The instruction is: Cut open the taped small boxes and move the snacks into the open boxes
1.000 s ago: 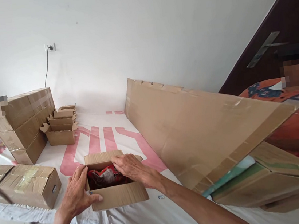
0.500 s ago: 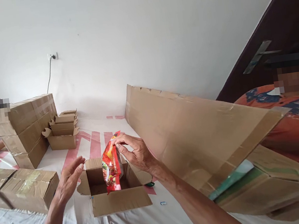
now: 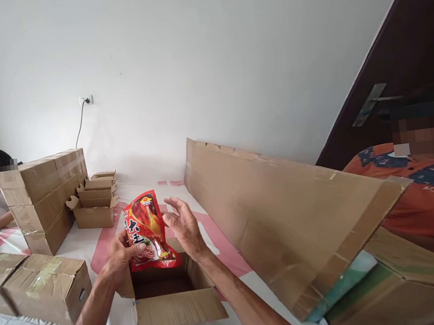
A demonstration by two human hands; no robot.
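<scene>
A red printed food packet (image 3: 152, 235) is held upright above an open cardboard box (image 3: 180, 311). My left hand (image 3: 121, 255) grips its left edge, thumb across the front and the other fingers behind. On the packet's right side my right hand (image 3: 185, 225) is open, its fingers apart and bent, close to the packet's edge. The box stands in front of me with its flaps folded out. Its visible inside shows bare brown cardboard; the far part is hidden by the packet and my hands.
Taped cartons (image 3: 42, 206) are stacked at the left, with two closed cartons (image 3: 44, 281) nearer me. Several open small boxes (image 3: 93, 213) line up behind. A tall cardboard panel (image 3: 279, 213) slants along the right, beside a large carton (image 3: 409, 286). People sit at both sides.
The packet has turned its printed front toward me and shifted slightly left. My left hand has taken hold of it, while my right hand has let go.
</scene>
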